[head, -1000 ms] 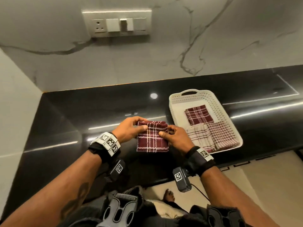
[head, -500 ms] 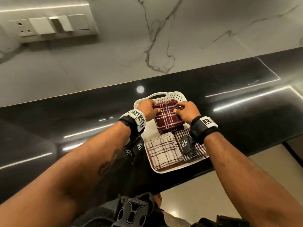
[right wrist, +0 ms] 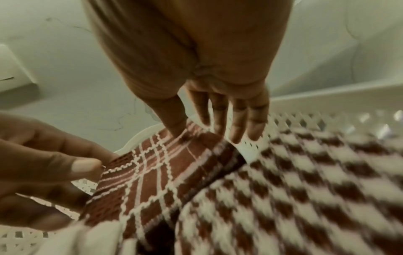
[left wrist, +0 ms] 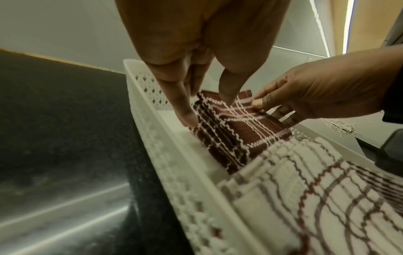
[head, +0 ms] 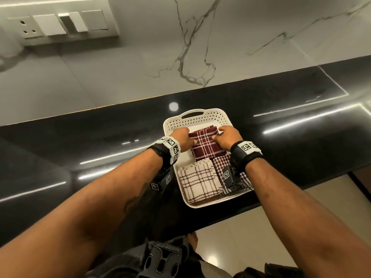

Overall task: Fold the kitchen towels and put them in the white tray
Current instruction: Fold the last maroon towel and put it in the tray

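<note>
left hand (head: 181, 138), right hand (head: 227, 137) each pinch maroon towel (head: 204, 146) between them | in white tray (head: 174, 125)

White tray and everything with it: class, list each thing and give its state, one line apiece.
White tray: on the black counter, holding towels.
Maroon towel: folded, in the tray's far half.
Cream towel: folded, lying flat.
Checked towel: folded, partly hidden.
Left hand: pinching the maroon towel.
Right hand: pinching the maroon towel.
</note>
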Available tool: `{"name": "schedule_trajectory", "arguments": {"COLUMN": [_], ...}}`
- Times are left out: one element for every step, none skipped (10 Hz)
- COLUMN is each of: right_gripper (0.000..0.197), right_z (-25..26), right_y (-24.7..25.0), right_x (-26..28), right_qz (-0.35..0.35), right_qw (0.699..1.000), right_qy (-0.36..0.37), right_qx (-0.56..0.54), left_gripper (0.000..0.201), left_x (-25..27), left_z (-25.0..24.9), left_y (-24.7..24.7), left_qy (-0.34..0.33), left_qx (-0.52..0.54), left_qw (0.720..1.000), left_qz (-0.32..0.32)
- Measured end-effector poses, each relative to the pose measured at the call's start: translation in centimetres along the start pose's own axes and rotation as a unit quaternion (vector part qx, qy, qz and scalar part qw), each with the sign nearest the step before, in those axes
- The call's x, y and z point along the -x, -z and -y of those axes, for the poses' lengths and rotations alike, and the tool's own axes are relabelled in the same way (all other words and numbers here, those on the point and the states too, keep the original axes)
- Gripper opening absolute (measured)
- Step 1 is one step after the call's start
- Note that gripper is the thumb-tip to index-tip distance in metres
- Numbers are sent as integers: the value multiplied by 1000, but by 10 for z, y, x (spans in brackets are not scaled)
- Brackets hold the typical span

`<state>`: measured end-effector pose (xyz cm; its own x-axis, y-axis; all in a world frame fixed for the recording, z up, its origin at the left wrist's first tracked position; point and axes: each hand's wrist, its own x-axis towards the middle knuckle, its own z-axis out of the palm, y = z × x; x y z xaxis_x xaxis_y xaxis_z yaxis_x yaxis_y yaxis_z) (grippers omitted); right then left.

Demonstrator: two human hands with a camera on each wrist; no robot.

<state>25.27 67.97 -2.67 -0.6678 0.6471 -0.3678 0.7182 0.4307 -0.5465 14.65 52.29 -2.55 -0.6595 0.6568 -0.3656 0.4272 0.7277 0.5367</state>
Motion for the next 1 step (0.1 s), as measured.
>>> {"name": "schedule_trajectory", "arguments": {"right_gripper": [49], "right_z": [31], "right_y": [8], "right_x": [11], "right_qz": [-77], "right_qw": [994], "right_qy": [24], "right_qx": [74], "left_gripper": [49], "left_x": [23], "left_z": [12], "left_y": [31], "left_qy": [-36], "left_qx": [15], "left_qw": [998], "left_qz": [-44]}}
